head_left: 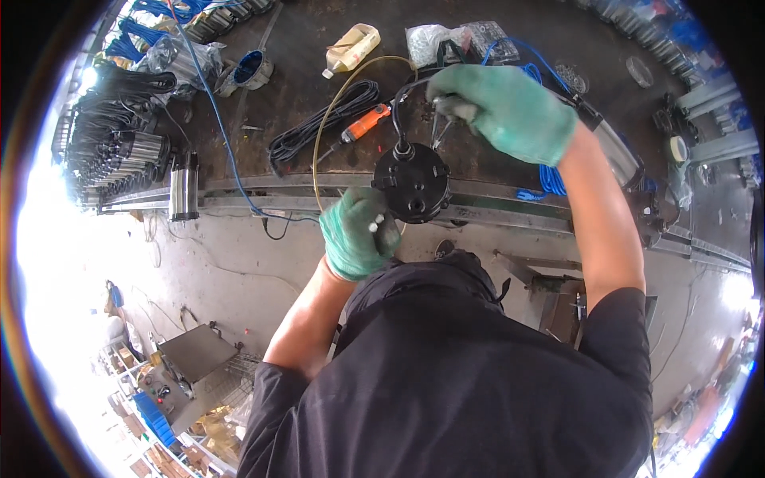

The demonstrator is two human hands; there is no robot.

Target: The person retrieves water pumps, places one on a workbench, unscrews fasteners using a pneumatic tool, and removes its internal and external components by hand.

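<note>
A black round housing (411, 185), with holes and bosses in its top and a black cable (400, 119) rising from it, stands at the near edge of the bench. My left hand (360, 233), in a green and dark work glove, is closed beside its lower left side. A small pale tip shows between those fingers; what it belongs to is hidden. Above and to the right of the housing, my right hand (510, 111) is raised in a green glove. Its fingers are curled together, slightly blurred, and anything inside them is unclear. An orange power screwdriver (366, 123) lies left of the housing.
A coiled black cable (327, 123), a yellowish plastic bottle (351, 49) and clear bags (437, 41) lie on the dark bench (279, 72). Metal cylinders (131, 155) crowd the left. A blue cable (551, 178) hangs at the right. A yellow hose (327, 119) crosses the bench.
</note>
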